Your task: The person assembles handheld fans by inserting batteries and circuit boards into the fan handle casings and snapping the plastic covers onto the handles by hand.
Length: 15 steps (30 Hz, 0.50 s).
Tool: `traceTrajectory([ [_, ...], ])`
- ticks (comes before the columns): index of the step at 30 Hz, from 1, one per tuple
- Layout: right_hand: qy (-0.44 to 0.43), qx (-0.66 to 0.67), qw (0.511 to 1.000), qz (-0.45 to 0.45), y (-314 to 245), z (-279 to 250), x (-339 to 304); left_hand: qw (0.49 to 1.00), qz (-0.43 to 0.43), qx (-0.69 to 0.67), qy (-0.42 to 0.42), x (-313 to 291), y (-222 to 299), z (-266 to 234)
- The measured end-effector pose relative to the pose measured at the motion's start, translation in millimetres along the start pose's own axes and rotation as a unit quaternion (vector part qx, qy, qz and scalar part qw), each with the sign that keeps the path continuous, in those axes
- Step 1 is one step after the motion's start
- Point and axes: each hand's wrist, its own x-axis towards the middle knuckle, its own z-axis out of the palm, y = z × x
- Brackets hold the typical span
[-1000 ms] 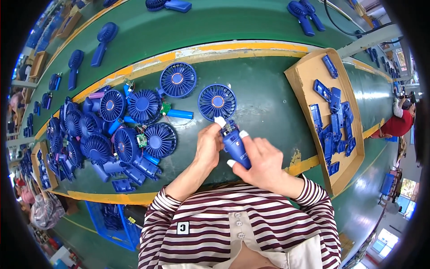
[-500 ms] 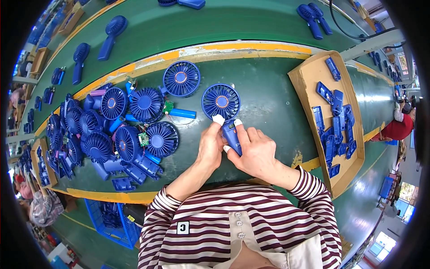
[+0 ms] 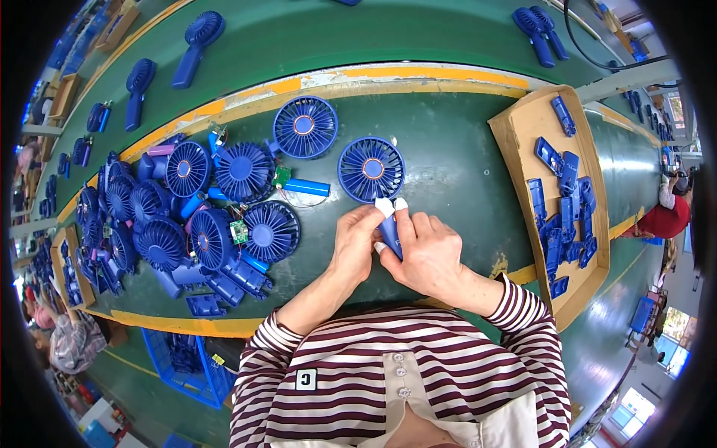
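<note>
A blue handheld fan [image 3: 372,169] lies in front of me, its round grille away from me and its handle toward my body. My left hand [image 3: 354,243] is closed round the handle's left side, with a white-covered thumb pressed near the top of the handle. My right hand [image 3: 427,250] grips the same handle from the right, its white-covered index fingertip beside that thumb. Between them, most of the handle is hidden by my fingers. Just beyond to the left lies another fan head [image 3: 305,127], apart from the one I hold.
Left of my hands is a heap of blue fan parts [image 3: 160,243], with a blue battery cell [image 3: 308,187] and a green circuit board [image 3: 281,176]. On the right stands a cardboard tray [image 3: 515,142] of blue handle shells [image 3: 569,209]. Beyond the yellow edge, fans [image 3: 198,48] lie on a green belt.
My left thumb has slid across to the right, over the upper handle, next to my right fingertip. The small dark display there is now covered. Fans on the far belt have shifted right.
</note>
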Motion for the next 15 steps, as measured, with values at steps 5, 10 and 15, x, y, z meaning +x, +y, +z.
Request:
traceTrajectory([
  [5,-0.011,-0.005,1.000,-0.021,3,1,1,1.000,0.015,0.017,0.009,1,-1,1],
  [10,-0.039,0.018,0.999,0.004,4,-3,-1,0.999,-0.011,0.042,0.015,1,3,3],
  [15,-0.021,0.134,0.989,0.058,10,-11,-18,0.999,-0.004,0.024,0.036,3,-1,2],
])
